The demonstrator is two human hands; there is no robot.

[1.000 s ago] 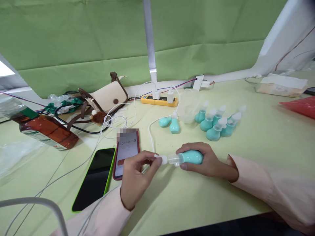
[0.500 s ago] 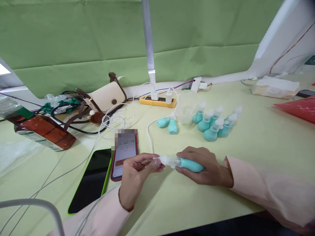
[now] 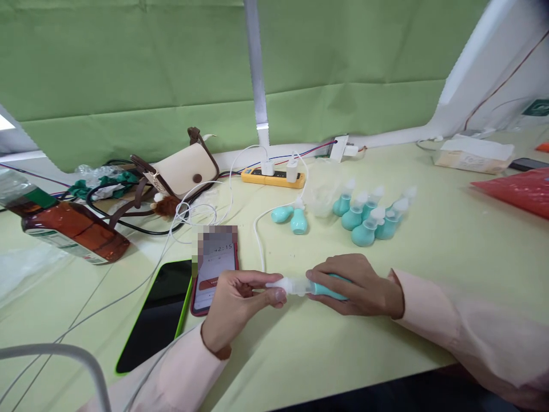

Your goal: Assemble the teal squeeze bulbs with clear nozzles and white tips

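Observation:
My right hand (image 3: 354,283) is wrapped round the teal rubber bulb of a nasal aspirator (image 3: 326,288) lying sideways just above the table. My left hand (image 3: 238,300) pinches the clear tip (image 3: 281,284) at the bulb's left end between thumb and fingers. Both hands meet near the table's front middle. Behind them stands a cluster of several teal aspirators with clear tips (image 3: 371,214), and two more teal bulbs (image 3: 290,216) lie to its left.
A red-cased phone showing a timer (image 3: 214,266) and a green-cased phone (image 3: 156,312) lie left of my hands. A brown bottle (image 3: 68,226) lies at far left, with a cream handbag (image 3: 184,169), cables, a yellow power strip (image 3: 272,176), a clear bag (image 3: 322,191) and a red item (image 3: 517,189).
My left hand has closed tighter on the clear tip, and both hands with the aspirator have drawn slightly together. The timer has run on two seconds.

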